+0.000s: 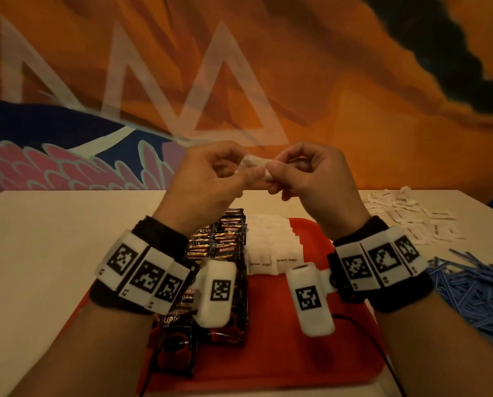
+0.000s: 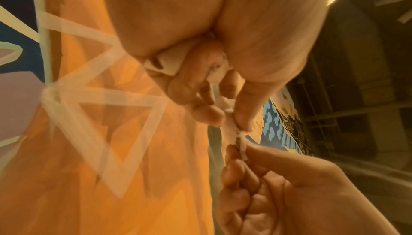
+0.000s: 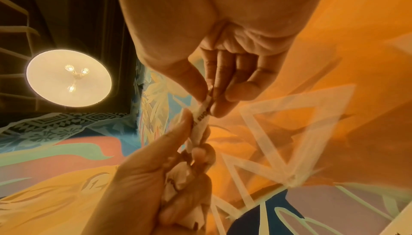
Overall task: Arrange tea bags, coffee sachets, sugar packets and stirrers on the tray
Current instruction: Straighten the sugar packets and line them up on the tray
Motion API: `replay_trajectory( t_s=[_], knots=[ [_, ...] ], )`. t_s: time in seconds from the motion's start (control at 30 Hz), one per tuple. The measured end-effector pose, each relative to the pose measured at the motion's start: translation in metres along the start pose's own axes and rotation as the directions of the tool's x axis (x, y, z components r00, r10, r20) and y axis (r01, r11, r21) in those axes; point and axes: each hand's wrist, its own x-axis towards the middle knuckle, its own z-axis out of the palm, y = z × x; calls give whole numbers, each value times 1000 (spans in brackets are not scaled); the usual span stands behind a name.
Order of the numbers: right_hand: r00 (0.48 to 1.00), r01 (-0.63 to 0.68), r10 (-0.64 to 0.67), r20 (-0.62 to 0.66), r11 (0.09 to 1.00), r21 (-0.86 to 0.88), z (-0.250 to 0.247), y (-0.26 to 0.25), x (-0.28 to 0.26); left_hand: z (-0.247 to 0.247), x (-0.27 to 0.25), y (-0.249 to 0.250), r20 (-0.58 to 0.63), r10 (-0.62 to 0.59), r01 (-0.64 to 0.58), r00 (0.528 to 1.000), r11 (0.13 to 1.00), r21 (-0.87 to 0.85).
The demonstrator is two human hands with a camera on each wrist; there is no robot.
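Observation:
Both hands are raised above the red tray [image 1: 282, 325]. My left hand [image 1: 239, 174] grips a small bunch of white sugar packets [image 2: 166, 61] in its curled fingers. My right hand [image 1: 274, 170] pinches the end of one sugar packet [image 1: 252, 161] between thumb and forefinger, and the left thumb and fingers hold its other end. Printed letters show on that packet [image 3: 201, 115] in the right wrist view. On the tray lie dark coffee sachets [image 1: 225, 239] in rows at the left, with rows of white brown sugar packets [image 1: 271, 245] beside them.
A loose heap of white packets [image 1: 411, 216] lies on the pale table [image 1: 53, 239] at the right rear. A pile of blue stirrers [image 1: 468, 287] lies right of the tray. A thin black cable [image 1: 362, 330] crosses the tray's near right part. A painted wall stands behind.

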Motion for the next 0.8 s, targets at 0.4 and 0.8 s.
replay_trajectory(
  t_s=[0.4, 0.8],
  knots=[
    [993, 27, -30, 113, 999, 35, 1, -3, -2, 3, 2, -4, -99, -10, -9, 995, 981, -195],
    [997, 71, -67, -28, 980, 188, 2, -7, 1, 7, 5, -3, -193, -118, 29, 974, 912, -410]
  ],
)
